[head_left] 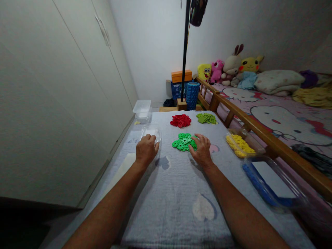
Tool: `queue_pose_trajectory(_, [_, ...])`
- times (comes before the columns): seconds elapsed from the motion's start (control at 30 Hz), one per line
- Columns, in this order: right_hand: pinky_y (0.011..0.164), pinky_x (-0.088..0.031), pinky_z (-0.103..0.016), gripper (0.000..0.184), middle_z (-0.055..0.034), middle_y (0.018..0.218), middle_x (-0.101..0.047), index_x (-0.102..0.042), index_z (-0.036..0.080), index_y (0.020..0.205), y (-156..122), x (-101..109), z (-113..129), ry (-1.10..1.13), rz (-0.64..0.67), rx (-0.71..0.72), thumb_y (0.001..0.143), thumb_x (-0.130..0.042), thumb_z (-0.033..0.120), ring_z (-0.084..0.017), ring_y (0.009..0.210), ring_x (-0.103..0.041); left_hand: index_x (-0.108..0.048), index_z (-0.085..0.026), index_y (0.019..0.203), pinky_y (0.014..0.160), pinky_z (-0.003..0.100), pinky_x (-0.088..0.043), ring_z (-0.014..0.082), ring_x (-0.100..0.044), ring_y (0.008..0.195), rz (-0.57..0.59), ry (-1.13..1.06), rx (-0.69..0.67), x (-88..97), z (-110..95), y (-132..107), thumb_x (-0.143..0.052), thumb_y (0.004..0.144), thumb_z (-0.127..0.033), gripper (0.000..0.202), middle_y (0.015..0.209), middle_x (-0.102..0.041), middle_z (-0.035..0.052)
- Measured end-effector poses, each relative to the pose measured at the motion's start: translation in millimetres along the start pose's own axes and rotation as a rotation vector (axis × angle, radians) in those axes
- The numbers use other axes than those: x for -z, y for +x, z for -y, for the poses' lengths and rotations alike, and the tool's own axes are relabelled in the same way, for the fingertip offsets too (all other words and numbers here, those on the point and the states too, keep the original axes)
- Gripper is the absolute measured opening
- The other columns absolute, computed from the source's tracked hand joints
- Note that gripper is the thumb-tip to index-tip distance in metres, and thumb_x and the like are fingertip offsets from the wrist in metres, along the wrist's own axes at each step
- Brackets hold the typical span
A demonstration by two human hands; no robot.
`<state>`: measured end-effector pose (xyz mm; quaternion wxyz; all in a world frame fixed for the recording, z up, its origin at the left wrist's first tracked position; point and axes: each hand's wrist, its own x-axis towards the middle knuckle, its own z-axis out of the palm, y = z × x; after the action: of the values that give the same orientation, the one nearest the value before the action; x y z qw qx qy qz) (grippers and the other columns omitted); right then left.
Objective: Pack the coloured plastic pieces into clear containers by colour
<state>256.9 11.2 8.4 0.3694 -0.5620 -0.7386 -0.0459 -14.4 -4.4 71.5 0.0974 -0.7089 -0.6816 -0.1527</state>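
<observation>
My left hand [146, 150] has its fingers curled over the near side of a clear plastic container [157, 130], gripping it on the left half of the cloth-covered table. To the right, my right hand [201, 150] rests at the edge of a pile of green flower-shaped plastic pieces [183, 142]. Its thumb and fingers are apart and curved against that pile; no piece shows lifted in them. Behind lie a heap of red plastic pieces [181, 120] and a heap of lighter green plastic pieces [206, 118].
Stacked clear containers [142, 106] stand at the far left. Along the right edge sit a box of yellow pieces [240, 145] and a lidded box of blue pieces [275, 183]. A wooden bed rail [234, 112] borders the right; a black pole [185, 52] rises behind the table.
</observation>
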Motion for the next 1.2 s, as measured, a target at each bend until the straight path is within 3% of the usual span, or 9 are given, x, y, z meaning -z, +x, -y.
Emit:
queue_pose_trajectory(0.2, [0.113, -0.037, -0.046, 0.032, -0.0135, 0.132, -0.067, -0.07, 0.018, 0.123, -1.9, -6.5, 43.2, 0.172, 0.21, 0.16, 0.093, -0.06, 0.024, -0.029, 0.127, -0.053, -0.068, -0.021, 0.104, 0.086, 0.035, -0.049, 0.0277, -0.064, 0.102, -0.05, -0.074, -0.023, 0.2, -11.6, -16.9, -0.057, 0.096, -0.029, 0.016, 0.106, -0.068, 0.0109])
queue_pose_trajectory(0.33, [0.106, -0.044, -0.043, 0.047, -0.015, 0.127, -0.068, -0.063, 0.016, 0.139, 9.6, -21.2, 74.4, 0.175, 0.391, 0.187, 0.092, -0.062, 0.021, -0.028, 0.118, -0.058, -0.068, -0.021, 0.102, 0.089, 0.037, -0.049, 0.0282, -0.064, 0.101, -0.123, -0.12, 0.019, 4.6, -7.2, -22.1, -0.055, 0.095, -0.025, 0.015, 0.102, -0.068, 0.0105])
queue_pose_trajectory(0.43, [0.102, -0.047, -0.041, 0.059, -0.0144, 0.124, -0.069, -0.053, 0.018, 0.151, 23.3, -34.8, 95.0, 0.133, 0.458, 0.195, 0.092, -0.063, 0.02, -0.028, 0.113, -0.06, -0.067, -0.021, 0.099, 0.091, 0.039, -0.048, 0.0291, -0.063, 0.1, -0.2, -0.139, 0.058, 10.1, -1.2, -24.0, -0.053, 0.095, -0.023, 0.015, 0.099, -0.068, 0.0108])
queue_pose_trajectory(0.63, [0.102, -0.048, -0.037, 0.034, -0.0117, 0.115, -0.072, -0.067, 0.019, 0.13, 36.7, -50.4, 110.2, 0.18, 0.436, 0.126, 0.096, -0.059, 0.016, -0.025, 0.108, -0.063, -0.061, -0.023, 0.093, 0.095, 0.04, -0.048, 0.0281, -0.062, 0.102, -0.334, -0.228, 0.184, 20.7, 8.8, -27.6, -0.05, 0.096, -0.024, 0.012, 0.096, -0.066, 0.0092])
queue_pose_trajectory(0.73, [0.098, -0.049, -0.035, 0.026, -0.0098, 0.107, -0.072, -0.07, 0.019, 0.12, 31.1, -41.5, 103.2, 0.21, 0.394, 0.093, 0.097, -0.059, 0.015, -0.023, 0.101, -0.065, -0.058, -0.023, 0.092, 0.095, 0.04, -0.048, 0.0273, -0.061, 0.1, -0.388, -0.275, 0.244, 22.6, 14.9, -29.8, -0.049, 0.096, -0.024, 0.011, 0.096, -0.064, 0.0092])
queue_pose_trajectory(0.87, [0.091, -0.05, -0.033, 0.022, -0.0082, 0.1, -0.072, -0.072, 0.019, 0.112, 13.3, -14.0, 87.5, 0.268, 0.383, 0.113, 0.095, -0.06, 0.013, -0.021, 0.094, -0.065, -0.057, -0.023, 0.09, 0.095, 0.04, -0.048, 0.0267, -0.06, 0.099, -0.432, -0.307, 0.294, 20.6, 21.3, -32.0, -0.048, 0.096, -0.026, 0.01, 0.095, -0.063, 0.0089])
queue_pose_trajectory(1.07, [0.073, -0.047, -0.028, 0.017, -0.0028, 0.085, -0.069, -0.074, 0.022, 0.107, -26.1, 32.9, 64.4, 0.388, 0.441, 0.148, 0.094, -0.064, 0.02, -0.017, 0.075, -0.061, -0.056, -0.024, 0.087, 0.09, 0.038, -0.05, 0.0239, -0.061, 0.091, -0.45, -0.419, 0.339, 11.1, 20.7, -28.6, -0.051, 0.093, -0.027, 0.009, 0.09, -0.062, 0.0063])
queue_pose_trajectory(1.2, [0.067, -0.043, -0.027, 0.015, 0.0006, 0.073, -0.064, -0.075, 0.022, 0.104, -41.1, 52.5, 54.8, 0.471, 0.512, 0.211, 0.094, -0.065, 0.028, -0.014, 0.064, -0.056, -0.058, -0.023, 0.086, 0.087, 0.036, -0.052, 0.021, -0.061, 0.087, -0.44, -0.552, 0.41, -0.7, 20.1, -22.0, -0.056, 0.088, -0.028, 0.006, 0.088, -0.062, 0.0037])
